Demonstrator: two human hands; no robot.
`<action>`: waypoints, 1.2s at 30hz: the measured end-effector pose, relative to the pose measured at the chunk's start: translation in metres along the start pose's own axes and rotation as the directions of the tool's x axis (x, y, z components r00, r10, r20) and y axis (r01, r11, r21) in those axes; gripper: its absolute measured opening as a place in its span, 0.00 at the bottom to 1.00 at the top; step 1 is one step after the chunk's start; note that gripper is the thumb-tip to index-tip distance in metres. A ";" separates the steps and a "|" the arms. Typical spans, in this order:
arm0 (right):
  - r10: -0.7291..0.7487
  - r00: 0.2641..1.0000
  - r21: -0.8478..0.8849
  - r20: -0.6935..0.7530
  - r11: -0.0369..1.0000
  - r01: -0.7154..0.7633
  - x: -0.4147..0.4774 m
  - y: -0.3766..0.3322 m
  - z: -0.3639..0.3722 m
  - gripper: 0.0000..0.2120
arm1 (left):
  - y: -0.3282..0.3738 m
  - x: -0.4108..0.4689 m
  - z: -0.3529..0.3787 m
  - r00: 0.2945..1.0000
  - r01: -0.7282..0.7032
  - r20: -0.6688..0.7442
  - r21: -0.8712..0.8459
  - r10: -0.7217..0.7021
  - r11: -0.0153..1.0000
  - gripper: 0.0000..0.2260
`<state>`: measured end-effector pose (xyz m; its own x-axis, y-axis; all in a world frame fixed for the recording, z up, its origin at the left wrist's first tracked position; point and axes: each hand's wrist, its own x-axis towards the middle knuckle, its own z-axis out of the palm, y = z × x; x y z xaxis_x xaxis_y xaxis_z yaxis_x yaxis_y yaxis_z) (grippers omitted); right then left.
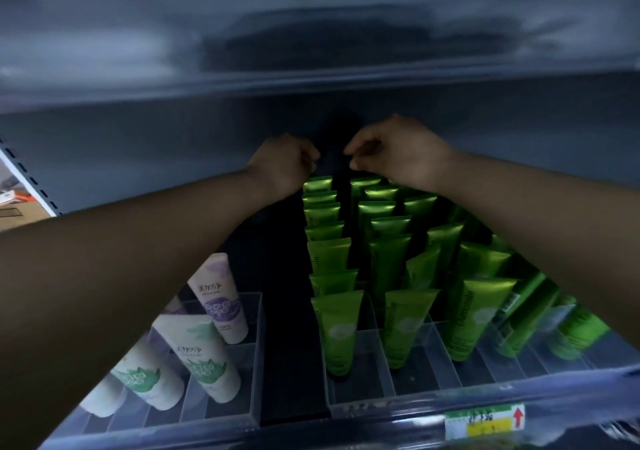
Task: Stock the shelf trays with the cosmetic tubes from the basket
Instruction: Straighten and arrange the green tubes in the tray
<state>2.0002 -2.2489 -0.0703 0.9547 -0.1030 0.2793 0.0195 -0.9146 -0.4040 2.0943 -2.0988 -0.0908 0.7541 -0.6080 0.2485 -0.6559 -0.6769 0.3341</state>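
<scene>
Our left hand [282, 167] and right hand [398, 155] curl above the green tubes [329, 255], hold unclear; we judge these light, squashy, best pinched at the crimp.

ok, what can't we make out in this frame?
- Head view, left hand and right hand: fingers curled in deep shadow; any hold unclear.
- Basket: outside the frame.
- Shelf label: blurred, unreadable.
- White tubes: left forearm covers some.
- Green tubes: right forearm hides the right-hand rows.
</scene>
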 end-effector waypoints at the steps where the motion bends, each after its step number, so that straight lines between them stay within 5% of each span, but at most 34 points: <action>1: 0.008 1.000 -0.001 0.003 1.000 -0.008 -0.002 0.003 -0.004 0.11 | 0.003 0.002 0.000 1.000 -0.011 0.002 -0.011 0.011 1.000 0.14; 13: 0.071 0.997 -0.050 0.035 0.996 -0.069 -0.021 0.033 -0.012 0.12 | 0.046 0.016 0.020 0.987 -0.137 0.071 -0.109 0.145 0.985 0.17; 36: 0.125 0.992 -0.019 0.018 0.992 -0.125 -0.020 0.045 0.009 0.07 | 0.049 0.025 0.035 0.982 -0.186 0.046 0.138 0.181 0.973 0.10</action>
<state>1.9853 -2.2842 -0.1020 0.9548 -0.2098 0.2108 -0.1057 -0.9018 -0.4191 2.0795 -2.1618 -0.1003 0.6201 -0.7391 0.2630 -0.7832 -0.6027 0.1530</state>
